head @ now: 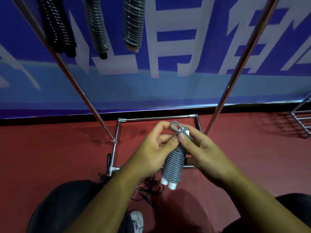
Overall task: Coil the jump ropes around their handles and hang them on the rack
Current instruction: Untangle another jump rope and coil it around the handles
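A grey jump rope coiled tightly round two white plastic handles (174, 163) is held upright in mid-air at centre, above the base of the rack. A small grey loop (175, 125) stands out of its far end. The left hand (151, 152) pinches the rope just below that loop, fingers curled. The right hand (203, 152) grips the bundle from the right, thumb pressed on its upper part.

Behind stands a chrome tube rack (235, 68) on a red floor (50, 148). Three coiled ropes hang far left: one black (58, 26), two grey (96, 26). A loose black rope (151, 184) lies tangled near the rack's base. A blue banner with white characters (202, 84) backs the scene.
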The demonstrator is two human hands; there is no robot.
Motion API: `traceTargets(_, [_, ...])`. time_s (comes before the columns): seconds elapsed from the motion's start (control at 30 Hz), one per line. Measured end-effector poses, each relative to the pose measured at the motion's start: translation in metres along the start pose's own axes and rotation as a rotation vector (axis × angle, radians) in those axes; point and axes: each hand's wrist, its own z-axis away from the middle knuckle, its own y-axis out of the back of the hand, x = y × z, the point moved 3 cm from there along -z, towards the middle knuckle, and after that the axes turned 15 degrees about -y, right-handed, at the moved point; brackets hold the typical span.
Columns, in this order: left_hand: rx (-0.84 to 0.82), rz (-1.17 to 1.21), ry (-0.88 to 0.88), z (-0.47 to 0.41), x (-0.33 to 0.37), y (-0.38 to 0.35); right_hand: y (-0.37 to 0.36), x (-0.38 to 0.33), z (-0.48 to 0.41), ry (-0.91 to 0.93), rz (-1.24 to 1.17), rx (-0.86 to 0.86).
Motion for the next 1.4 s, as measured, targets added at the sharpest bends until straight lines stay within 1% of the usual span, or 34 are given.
traceTargets(0.07, [0.075, -0.09, -0.077, -0.001, 0.014, 0.002, -0.005, -0.01, 0.002, 0.085, -0.009, 0.038])
traceTargets(0.17, [0.169, -0.266, -0.18, -0.004, 0.039, 0.01, -0.013, -0.026, 0.009, 0.198, 0.081, 0.099])
traceTargets(0.23, [0.177, -0.34, -0.218, -0.006, 0.055, 0.012, -0.018, -0.032, 0.013, 0.259, 0.124, 0.139])
traceTargets(0.33, [0.168, -0.481, -0.24, -0.009, 0.077, 0.007, -0.028, -0.046, 0.022, 0.302, 0.075, 0.186])
traceTargets(0.43, [0.219, -0.536, -0.256, -0.013, 0.097, 0.001, -0.036, -0.064, 0.033, 0.346, 0.048, 0.222])
traceTargets(0.6, [0.25, -0.593, -0.323, -0.02, 0.127, -0.006, -0.039, -0.087, 0.05, 0.381, 0.001, 0.268])
traceTargets(0.67, [0.253, -0.593, -0.352, -0.023, 0.136, -0.006, -0.041, -0.097, 0.054, 0.387, -0.003, 0.263])
traceTargets(0.8, [0.281, -0.51, -0.361, -0.036, 0.159, -0.001, -0.04, -0.122, 0.054, 0.36, 0.052, 0.271])
traceTargets(0.93, [0.246, -0.501, -0.346, -0.059, 0.194, 0.003, -0.042, -0.156, 0.043, 0.39, 0.031, 0.275])
traceTargets(1.2, [0.318, -0.402, -0.451, -0.102, 0.275, 0.001, -0.05, -0.249, 0.021, 0.458, 0.014, 0.285])
traceTargets(1.3, [0.344, -0.362, -0.469, -0.118, 0.294, -0.005, -0.048, -0.274, 0.016, 0.492, 0.013, 0.319])
traceTargets(1.4, [0.362, -0.329, -0.465, -0.135, 0.305, -0.008, -0.046, -0.293, 0.009, 0.483, -0.011, 0.314])
